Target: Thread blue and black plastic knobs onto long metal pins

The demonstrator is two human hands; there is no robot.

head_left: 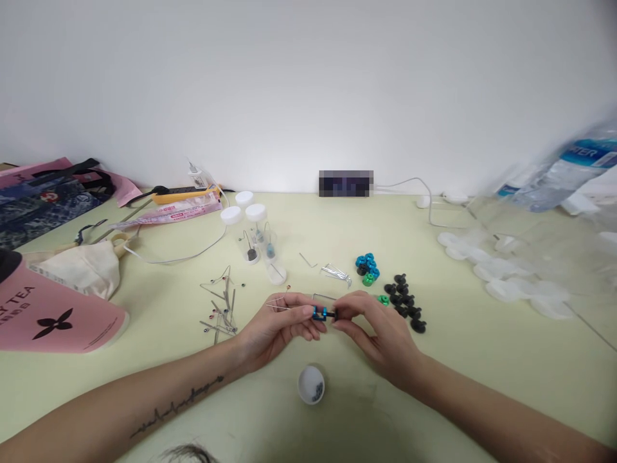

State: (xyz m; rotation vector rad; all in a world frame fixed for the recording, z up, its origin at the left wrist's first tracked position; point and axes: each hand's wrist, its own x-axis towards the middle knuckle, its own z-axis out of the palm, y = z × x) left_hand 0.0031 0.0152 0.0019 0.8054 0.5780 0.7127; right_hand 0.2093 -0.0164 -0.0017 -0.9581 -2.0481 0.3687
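My left hand (pixel 289 321) pinches a small blue metal piece (pixel 316 313) between thumb and fingers. Thin metal wires (pixel 278 304) stick out by this hand's thumb. Opposite it, the fingertips of my right hand (pixel 376 328) are closed on a black knob (pixel 336 314), whose dark stem points into the blue piece. How deep the stem sits I cannot tell. A bent metal rod (pixel 324 296) shows just behind the fingertips. Below the hands stands a small white cup (pixel 311 386) with several small grey metal parts in it.
Right of my hands lie black knobs (pixel 407 299) and blue and green pieces (pixel 369 265). Hex keys (pixel 336 274) lie behind. Wire-and-rod pieces (pixel 224 312) are left, before white-capped clear jars (pixel 255 212). A pink cup (pixel 72 312) stands far left; white lids (pixel 506 276) lie right.
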